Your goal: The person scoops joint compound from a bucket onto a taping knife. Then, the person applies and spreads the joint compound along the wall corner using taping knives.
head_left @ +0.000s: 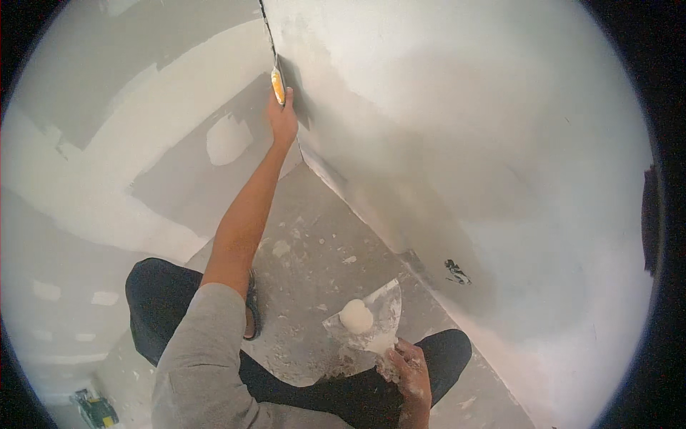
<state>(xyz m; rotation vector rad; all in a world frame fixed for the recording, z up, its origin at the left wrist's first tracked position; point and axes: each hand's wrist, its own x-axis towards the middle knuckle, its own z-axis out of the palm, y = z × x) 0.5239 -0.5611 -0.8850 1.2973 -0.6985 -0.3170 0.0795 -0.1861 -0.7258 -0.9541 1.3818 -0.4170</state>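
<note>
We see the narrow, orange-handled tool [278, 84] at the dark-lined wall corner [267, 32], clasped by the left hand [284, 121]; below, the right hand [409, 368] grips a broad, flared, smeared blade [388, 307] bearing rounded off-white paste [356, 317].

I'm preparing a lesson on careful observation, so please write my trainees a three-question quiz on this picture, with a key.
1. True or false: the left hand holds the orange-handled tool at the wall corner.
2. What lies on the scraper? A) a sponge; B) a lump of white paste; C) a roll of tape.
3. Fill in: the scraper is held in the person's ____ hand.

Key: 1. True. 2. B. 3. Right.
</note>
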